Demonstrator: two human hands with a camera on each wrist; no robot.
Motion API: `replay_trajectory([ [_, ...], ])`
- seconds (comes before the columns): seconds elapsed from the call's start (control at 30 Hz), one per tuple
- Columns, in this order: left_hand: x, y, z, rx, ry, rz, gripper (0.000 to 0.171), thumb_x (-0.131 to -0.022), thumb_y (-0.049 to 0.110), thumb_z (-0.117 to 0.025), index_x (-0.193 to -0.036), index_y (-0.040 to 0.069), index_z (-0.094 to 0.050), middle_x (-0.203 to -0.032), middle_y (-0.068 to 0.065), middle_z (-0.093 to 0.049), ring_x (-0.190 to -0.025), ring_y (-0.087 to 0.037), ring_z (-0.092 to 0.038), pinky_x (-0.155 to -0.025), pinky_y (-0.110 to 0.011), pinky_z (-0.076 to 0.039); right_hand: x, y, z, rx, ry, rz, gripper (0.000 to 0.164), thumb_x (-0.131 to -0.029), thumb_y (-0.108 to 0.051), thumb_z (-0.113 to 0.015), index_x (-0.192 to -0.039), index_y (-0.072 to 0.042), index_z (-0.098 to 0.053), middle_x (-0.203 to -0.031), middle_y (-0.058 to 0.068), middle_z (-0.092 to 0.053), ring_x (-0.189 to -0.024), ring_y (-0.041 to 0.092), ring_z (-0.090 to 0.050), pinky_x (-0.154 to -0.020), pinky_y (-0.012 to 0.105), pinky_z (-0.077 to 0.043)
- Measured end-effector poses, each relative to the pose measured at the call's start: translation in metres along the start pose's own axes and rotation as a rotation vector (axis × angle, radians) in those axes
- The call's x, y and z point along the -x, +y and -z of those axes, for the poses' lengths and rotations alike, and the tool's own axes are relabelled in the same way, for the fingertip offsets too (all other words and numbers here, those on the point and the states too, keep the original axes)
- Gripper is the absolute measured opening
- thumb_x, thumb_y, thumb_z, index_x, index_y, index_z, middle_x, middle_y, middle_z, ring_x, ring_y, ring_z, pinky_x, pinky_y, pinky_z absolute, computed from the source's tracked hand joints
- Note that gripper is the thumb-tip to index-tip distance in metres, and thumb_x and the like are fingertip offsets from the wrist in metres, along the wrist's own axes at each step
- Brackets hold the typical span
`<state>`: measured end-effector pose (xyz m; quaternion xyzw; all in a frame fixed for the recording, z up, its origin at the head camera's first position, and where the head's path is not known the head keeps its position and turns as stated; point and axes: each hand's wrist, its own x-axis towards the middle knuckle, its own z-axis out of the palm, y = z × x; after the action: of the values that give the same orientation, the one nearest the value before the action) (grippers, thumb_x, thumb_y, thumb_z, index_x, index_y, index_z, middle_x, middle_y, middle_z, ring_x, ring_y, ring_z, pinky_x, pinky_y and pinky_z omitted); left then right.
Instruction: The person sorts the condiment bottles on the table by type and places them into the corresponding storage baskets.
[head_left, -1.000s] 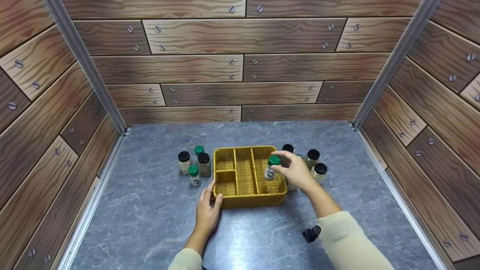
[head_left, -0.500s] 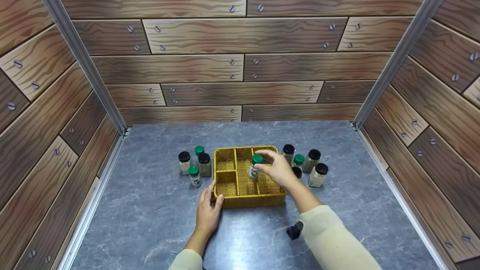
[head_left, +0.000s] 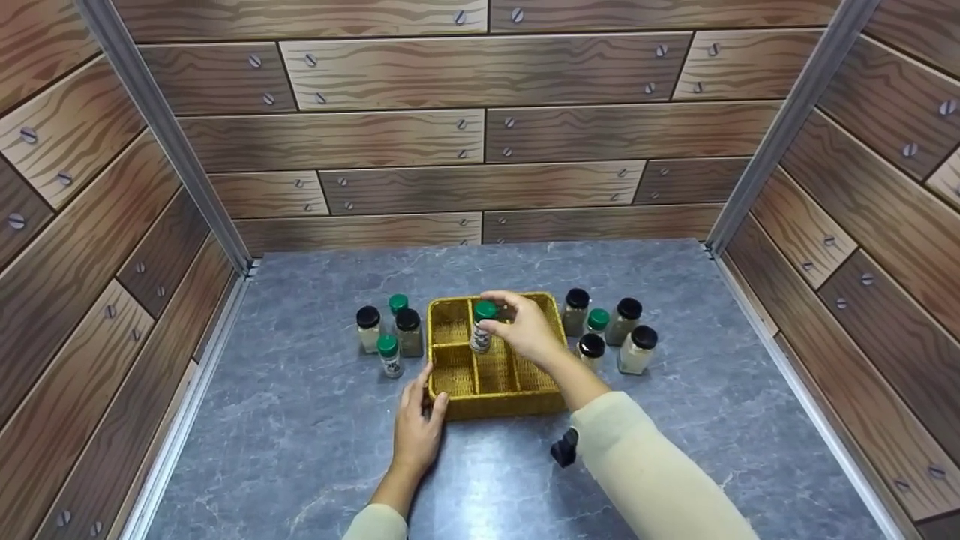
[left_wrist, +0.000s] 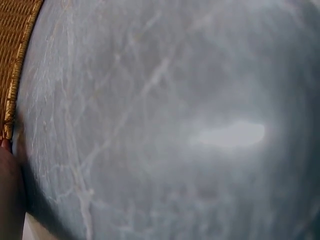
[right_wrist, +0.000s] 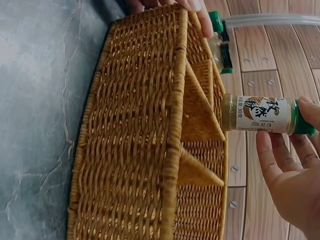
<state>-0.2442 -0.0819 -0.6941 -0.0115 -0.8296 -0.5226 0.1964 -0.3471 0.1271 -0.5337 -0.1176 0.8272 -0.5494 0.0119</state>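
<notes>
My right hand (head_left: 529, 330) holds a small spice jar (right_wrist: 260, 114) by its green cap, between thumb and fingers. The jar is clear with a white printed label, and it hangs upright above the woven divided basket (head_left: 495, 406), over the divider between the left and middle compartments in the head view. Against the basket's front left corner rests my left hand (head_left: 417, 433), thumb at the front wall and fingers along the left side. In the left wrist view only part of that hand (left_wrist: 10, 192) and the basket's edge (left_wrist: 11, 75) show.
Left of the basket stand several spice jars, among them a green-capped jar (head_left: 390, 356) and a black-capped jar (head_left: 368, 330). More stand close on the right, including a black-capped jar (head_left: 637, 351) and a green-capped jar (head_left: 598, 320). Wood-patterned walls (head_left: 480, 135) enclose the grey marbled table (head_left: 300, 450).
My right hand has carried the green-capped spice jar leftward, from over the basket's right compartment to its left divider. The left hand stays at the basket's corner.
</notes>
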Motion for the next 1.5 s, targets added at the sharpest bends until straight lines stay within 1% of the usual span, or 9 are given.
replay_trajectory([
  [0.23,0.001,-0.002,0.001,-0.016,0.016,0.003,0.058,-0.104,0.024,-0.07,-0.16,0.022,-0.054,-0.135,-0.013,-0.065,-0.105,-0.021,-0.064,-0.098,-0.049,-0.055,-0.013,-0.007,-0.018,-0.011,-0.012,0.014,0.048,-0.093,-0.007,-0.084,-0.139,-0.007,-0.072,-0.135,0.02,-0.075,-0.123,0.037,-0.073,-0.107,0.045,-0.059],
  [0.47,0.001,-0.004,0.003,-0.02,0.018,0.006,0.058,-0.103,0.024,-0.071,-0.159,0.018,-0.055,-0.123,-0.014,-0.065,-0.096,-0.018,-0.063,-0.092,-0.043,-0.054,-0.027,-0.008,-0.031,0.043,-0.034,0.029,0.05,-0.092,-0.01,-0.085,-0.14,-0.009,-0.071,-0.146,0.02,-0.068,-0.132,0.039,-0.068,-0.115,0.049,-0.054],
  [0.7,0.001,-0.004,0.0,-0.019,0.037,-0.013,0.058,-0.103,0.025,-0.071,-0.159,0.02,-0.054,-0.134,-0.015,-0.065,-0.104,-0.022,-0.065,-0.097,-0.052,-0.055,-0.042,0.005,-0.032,-0.02,0.028,-0.004,0.046,-0.091,-0.007,-0.085,-0.136,-0.009,-0.073,-0.141,0.021,-0.071,-0.126,0.04,-0.072,-0.107,0.046,-0.06],
  [0.9,0.003,-0.007,-0.002,-0.037,0.043,-0.014,0.058,-0.103,0.025,-0.071,-0.159,0.022,-0.054,-0.134,-0.014,-0.065,-0.107,-0.026,-0.067,-0.098,-0.054,-0.056,-0.051,0.019,-0.034,-0.01,0.038,-0.026,0.049,-0.091,-0.008,-0.086,-0.138,-0.007,-0.072,-0.143,0.023,-0.07,-0.132,0.043,-0.068,-0.113,0.05,-0.056],
  [1.0,0.003,-0.006,-0.003,-0.042,0.046,-0.018,0.058,-0.103,0.023,-0.071,-0.158,0.021,-0.055,-0.136,-0.013,-0.065,-0.111,-0.028,-0.068,-0.099,-0.055,-0.056,-0.055,0.026,-0.037,0.003,0.032,-0.028,0.049,-0.091,-0.008,-0.086,-0.138,-0.007,-0.073,-0.143,0.023,-0.069,-0.131,0.043,-0.068,-0.114,0.049,-0.055],
  [1.13,0.002,-0.005,-0.003,-0.044,0.044,-0.019,0.058,-0.103,0.022,-0.071,-0.158,0.022,-0.055,-0.137,-0.013,-0.065,-0.11,-0.027,-0.069,-0.098,-0.053,-0.057,-0.061,0.031,-0.039,0.019,0.021,-0.027,0.047,-0.092,-0.007,-0.085,-0.137,-0.005,-0.073,-0.142,0.023,-0.068,-0.127,0.042,-0.07,-0.11,0.048,-0.058],
  [1.23,0.0,-0.003,-0.003,-0.053,0.038,-0.022,0.058,-0.103,0.022,-0.071,-0.159,0.023,-0.054,-0.137,-0.012,-0.065,-0.108,-0.023,-0.067,-0.097,-0.05,-0.057,-0.066,0.032,-0.039,0.054,0.012,-0.019,0.047,-0.092,-0.005,-0.085,-0.137,-0.004,-0.072,-0.143,0.023,-0.068,-0.129,0.043,-0.069,-0.113,0.049,-0.056],
  [1.37,-0.002,-0.002,-0.003,-0.048,0.024,-0.019,0.059,-0.104,0.022,-0.07,-0.16,0.024,-0.053,-0.137,-0.011,-0.065,-0.105,-0.021,-0.067,-0.095,-0.047,-0.057,-0.072,0.034,-0.041,0.116,0.003,-0.011,0.047,-0.091,-0.005,-0.085,-0.136,-0.006,-0.074,-0.144,0.021,-0.068,-0.136,0.043,-0.064,-0.118,0.051,-0.051],
  [1.5,0.001,-0.003,-0.004,-0.039,0.026,0.002,0.058,-0.104,0.021,-0.07,-0.16,0.025,-0.053,-0.139,-0.012,-0.064,-0.105,-0.019,-0.067,-0.094,-0.042,-0.057,-0.075,0.038,-0.048,0.128,-0.019,-0.015,0.046,-0.091,-0.004,-0.084,-0.135,-0.007,-0.074,-0.143,0.021,-0.068,-0.136,0.043,-0.064,-0.118,0.051,-0.051],
])
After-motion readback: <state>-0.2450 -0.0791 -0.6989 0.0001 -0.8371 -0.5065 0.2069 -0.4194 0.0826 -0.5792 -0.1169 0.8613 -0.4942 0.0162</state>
